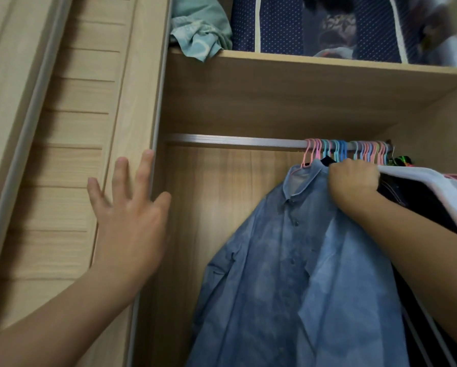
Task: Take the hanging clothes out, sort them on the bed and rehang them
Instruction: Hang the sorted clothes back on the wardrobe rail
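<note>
The hanging clothes are bunched at the right end of the wardrobe rail (238,142), their pink and blue plastic hangers (346,152) packed tight together. The blue denim shirt (288,260) hangs outermost, facing the empty left stretch of the rail, with dark garments (418,202) and a white garment (439,186) crowded behind it.

The right hand (353,181) is curled into a fist just under the rail, gripping the bundle at the hanger necks behind the shirt's collar; exactly how many hangers it holds cannot be told. The left hand (130,210) is spread flat, fingers straight, pressing against the edge of the sliding door (71,154) at the wardrobe's left side and holding nothing.

The risk, as I judge it, lies in lifting many hooks at once: some may snag on the rail and stay behind, or a garment may slip off its hanger and drop to the wardrobe floor. The door could also slide back if the left hand lets go.
</note>
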Demonstrator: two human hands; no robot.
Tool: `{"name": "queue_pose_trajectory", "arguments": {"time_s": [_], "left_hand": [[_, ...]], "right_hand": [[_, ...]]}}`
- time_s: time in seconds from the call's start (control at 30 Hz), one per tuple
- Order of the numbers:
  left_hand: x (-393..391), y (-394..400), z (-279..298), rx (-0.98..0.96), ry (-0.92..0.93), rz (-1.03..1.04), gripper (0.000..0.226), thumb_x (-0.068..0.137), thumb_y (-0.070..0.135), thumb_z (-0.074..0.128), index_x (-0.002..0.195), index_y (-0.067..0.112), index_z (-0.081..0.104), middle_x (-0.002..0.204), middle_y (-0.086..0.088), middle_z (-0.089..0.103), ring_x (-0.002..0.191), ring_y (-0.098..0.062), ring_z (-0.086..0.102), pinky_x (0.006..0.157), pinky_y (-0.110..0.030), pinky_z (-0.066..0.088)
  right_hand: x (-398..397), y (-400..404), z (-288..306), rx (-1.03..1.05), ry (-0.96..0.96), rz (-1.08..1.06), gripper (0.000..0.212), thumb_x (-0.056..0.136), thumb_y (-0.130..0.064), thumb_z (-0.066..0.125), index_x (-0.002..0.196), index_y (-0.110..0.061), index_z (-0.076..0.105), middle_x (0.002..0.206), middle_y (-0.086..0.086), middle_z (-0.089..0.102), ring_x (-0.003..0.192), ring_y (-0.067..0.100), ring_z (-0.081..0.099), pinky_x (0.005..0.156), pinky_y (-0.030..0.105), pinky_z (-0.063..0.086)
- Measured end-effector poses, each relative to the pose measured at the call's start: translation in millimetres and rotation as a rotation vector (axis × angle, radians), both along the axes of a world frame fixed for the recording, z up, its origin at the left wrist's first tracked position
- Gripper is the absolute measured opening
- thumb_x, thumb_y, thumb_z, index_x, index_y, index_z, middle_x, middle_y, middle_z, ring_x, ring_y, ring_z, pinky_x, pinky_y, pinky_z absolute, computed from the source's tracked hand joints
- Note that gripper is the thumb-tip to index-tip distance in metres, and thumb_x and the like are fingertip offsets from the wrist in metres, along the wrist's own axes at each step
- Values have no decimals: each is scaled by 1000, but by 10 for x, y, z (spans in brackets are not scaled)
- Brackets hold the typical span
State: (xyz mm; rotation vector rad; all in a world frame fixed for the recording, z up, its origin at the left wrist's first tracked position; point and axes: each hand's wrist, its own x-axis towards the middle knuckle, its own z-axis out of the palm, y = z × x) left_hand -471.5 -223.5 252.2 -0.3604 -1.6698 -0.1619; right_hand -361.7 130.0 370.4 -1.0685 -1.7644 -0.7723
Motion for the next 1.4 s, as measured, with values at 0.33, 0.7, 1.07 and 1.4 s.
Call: {"name": "queue_pose_trajectory", "arguments": {"time_s": [0.33,0.7,1.07,1.4], "left_hand": [[4,18,-11,6,10,22,28,60,3,78,84,8,64,165,-21,11,146,-53,15,103,-81,19],[24,18,-13,12,-1,33,26,63,5,79,84,8,64,165,-21,10,146,-53,16,104,-79,20],[99,9,-55,-41,-33,42,29,62,1,75,90,5,68,164,-25,13,145,-57,13,104,-82,14],[103,47,-255,-191,-154,248,39,65,10,77,104,8,76,151,-30,40,145,-62,-1,114,-72,8]], "right_hand": [[-678,141,-41,446,-503,25,37,102,-27,39,128,-20,63,135,8,51,126,31,44,100,44,35],[-708,475,-481,414,-742,78,66,92,-30,9,139,-19,54,130,7,54,115,29,51,95,43,37],[-23,136,-589,-58,-686,11,53,104,-37,27,155,-24,31,166,5,6,150,37,1,120,56,0],[417,178,-615,96,-498,170,47,100,-31,33,141,-17,52,155,17,29,147,42,9,120,57,5]]}}
